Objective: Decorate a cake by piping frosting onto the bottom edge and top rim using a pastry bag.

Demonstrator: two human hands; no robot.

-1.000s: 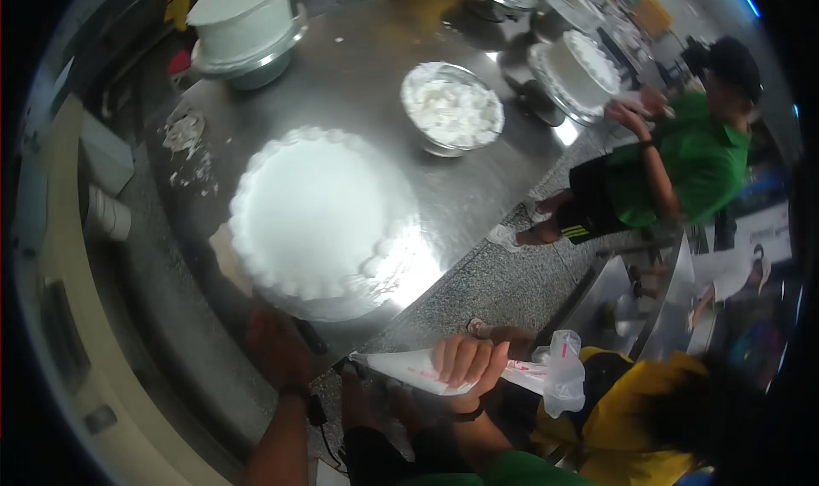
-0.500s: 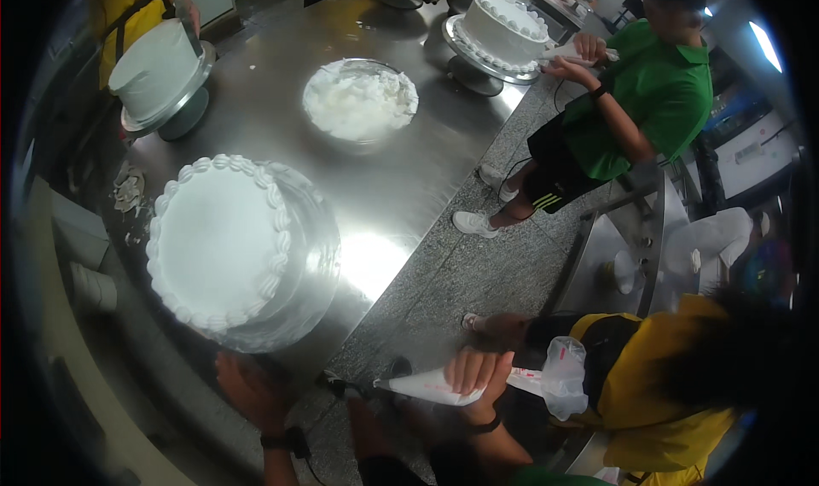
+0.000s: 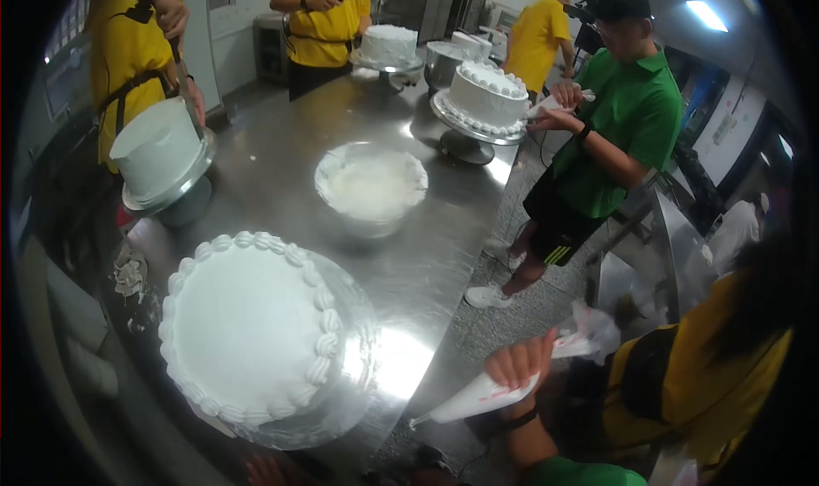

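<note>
My right hand (image 3: 520, 366) is wrapped round the upper part of a filled white piping bag (image 3: 469, 401). The bag's metal tip points down and left, apart from the cake and just off the table's edge. Its loose clear end sticks out behind my fist. Only the fingers of my left hand (image 3: 263, 469) show at the lower edge, dim and apparently apart, holding nothing visible. They are just below the front of a white frosted cake (image 3: 243, 324). The cake has a piped shell border round its top and stands on a round turntable (image 3: 354, 384).
A glass bowl of white cream (image 3: 371, 187) stands mid-table (image 3: 281, 187). Another frosted cake (image 3: 153, 149) is at left. A person in green (image 3: 636, 110) pipes a cake (image 3: 486, 98) at right; a person in yellow (image 3: 682, 384) is close by my right arm. Cream scraps (image 3: 130, 273) lie at left.
The view has tilted up, showing more of the far room. My right hand has lifted with the piping bag relative to the picture. My left hand has dropped nearly out of view.
</note>
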